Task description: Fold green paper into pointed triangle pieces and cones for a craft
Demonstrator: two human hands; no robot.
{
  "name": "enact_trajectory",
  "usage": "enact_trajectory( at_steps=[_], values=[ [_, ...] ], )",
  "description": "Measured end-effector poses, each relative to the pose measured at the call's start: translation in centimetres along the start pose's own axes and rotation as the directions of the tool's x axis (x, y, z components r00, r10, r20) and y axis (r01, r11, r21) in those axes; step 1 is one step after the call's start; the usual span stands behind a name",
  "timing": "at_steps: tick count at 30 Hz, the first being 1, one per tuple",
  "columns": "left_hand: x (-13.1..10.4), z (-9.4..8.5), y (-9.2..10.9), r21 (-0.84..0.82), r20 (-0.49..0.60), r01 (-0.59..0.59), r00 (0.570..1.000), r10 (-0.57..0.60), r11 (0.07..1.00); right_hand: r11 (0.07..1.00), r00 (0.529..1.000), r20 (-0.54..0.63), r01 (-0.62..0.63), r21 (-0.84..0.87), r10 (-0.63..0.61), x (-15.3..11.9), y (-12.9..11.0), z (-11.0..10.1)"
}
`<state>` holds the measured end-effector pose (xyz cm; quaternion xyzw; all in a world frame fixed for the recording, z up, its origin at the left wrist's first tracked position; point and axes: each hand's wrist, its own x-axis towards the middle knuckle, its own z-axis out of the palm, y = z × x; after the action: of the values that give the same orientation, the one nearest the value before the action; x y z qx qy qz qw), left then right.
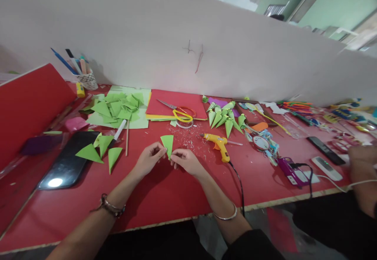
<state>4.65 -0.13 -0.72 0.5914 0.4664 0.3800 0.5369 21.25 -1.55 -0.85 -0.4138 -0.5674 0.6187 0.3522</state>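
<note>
Between my two hands, a small light green paper wedge stands with its wide edge up and its point down. My left hand pinches its left side. The fingers of my right hand close on it near the lower tip. To the left, loose green paper pieces lie on and beside a black phone. Beyond them is a pile of cut green paper. A group of green paper cones sits to the right, behind a yellow glue gun.
Yellow-handled scissors rest on red sheets at the back. A pen cup stands back left. On the right are a purple power strip, a black remote, cables and another person's hand.
</note>
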Motion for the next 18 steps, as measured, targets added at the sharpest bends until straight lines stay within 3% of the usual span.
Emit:
enact_trajectory(
  at_steps=[18],
  values=[
    [-0.07, 0.16, 0.32, 0.053, -0.072, -0.012, 0.997, 0.016, 0.999, 0.999, 0.999, 0.036, -0.022, -0.041, 0.023, 0.08, -0.02, 0.14]
  ],
)
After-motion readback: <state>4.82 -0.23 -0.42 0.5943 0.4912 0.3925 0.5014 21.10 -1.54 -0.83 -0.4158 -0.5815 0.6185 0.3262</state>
